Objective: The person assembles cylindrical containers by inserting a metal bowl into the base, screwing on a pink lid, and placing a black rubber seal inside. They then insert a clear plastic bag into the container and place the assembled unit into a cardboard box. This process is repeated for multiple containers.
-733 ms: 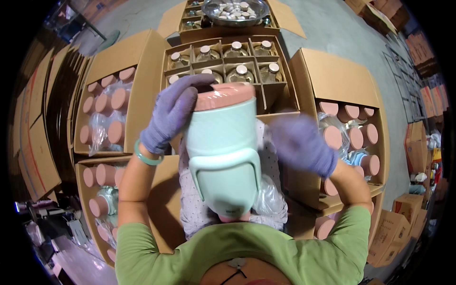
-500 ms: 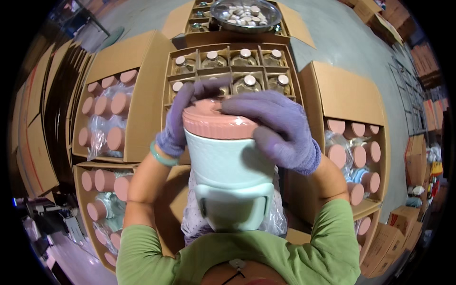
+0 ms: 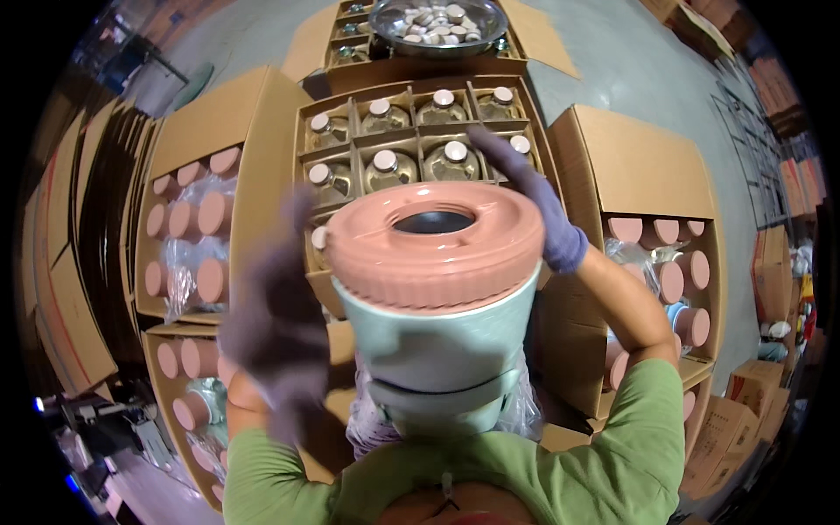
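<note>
A pale mint-green jug (image 3: 437, 350) stands upright in front of my body. Its pink screw lid (image 3: 350, 245) has a round opening in the middle, dark inside. My right hand (image 3: 538, 197), in a purple-grey glove, is at the lid's right edge with its fingers stretched out. Whether its palm presses on the lid is hidden. To the left of the jug, my left hand (image 3: 284, 324) is smeared by motion and apart from the lid; its fingers cannot be read. What the jug's base rests on is hidden.
Ahead stands a divided carton (image 3: 411, 136) of clear bottles with pale caps. Behind it, a metal bowl (image 3: 437, 44) holds several small caps. Open cartons of pink-topped jugs flank me on the left (image 3: 254, 114) and right (image 3: 647, 166). Flattened cardboard (image 3: 66, 297) is stacked at far left.
Both hands have come off the top of the lid, the left swinging down and left, the right moving to the lid's far right edge. The lid's central opening now shows, and the jug appears larger.
</note>
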The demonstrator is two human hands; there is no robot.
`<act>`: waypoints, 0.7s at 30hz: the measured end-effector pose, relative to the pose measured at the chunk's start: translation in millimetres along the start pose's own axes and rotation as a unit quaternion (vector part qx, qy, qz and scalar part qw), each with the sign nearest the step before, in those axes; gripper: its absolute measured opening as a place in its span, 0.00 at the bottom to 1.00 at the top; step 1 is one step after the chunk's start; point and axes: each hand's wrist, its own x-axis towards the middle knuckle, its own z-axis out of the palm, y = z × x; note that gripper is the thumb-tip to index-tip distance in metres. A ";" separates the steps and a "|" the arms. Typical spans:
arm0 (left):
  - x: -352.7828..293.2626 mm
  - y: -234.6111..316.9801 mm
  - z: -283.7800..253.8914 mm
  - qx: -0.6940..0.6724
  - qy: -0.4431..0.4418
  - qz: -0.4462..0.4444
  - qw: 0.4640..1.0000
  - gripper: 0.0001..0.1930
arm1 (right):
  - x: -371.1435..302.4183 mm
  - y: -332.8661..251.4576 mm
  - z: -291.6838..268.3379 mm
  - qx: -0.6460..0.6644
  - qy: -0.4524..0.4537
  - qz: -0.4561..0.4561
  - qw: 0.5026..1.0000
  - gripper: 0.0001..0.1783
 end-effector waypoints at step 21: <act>48.6 -38.2 -0.7 0.110 -0.048 -0.046 0.992 0.33 | 46.8 -3.8 25.8 0.464 0.013 0.181 0.867 0.41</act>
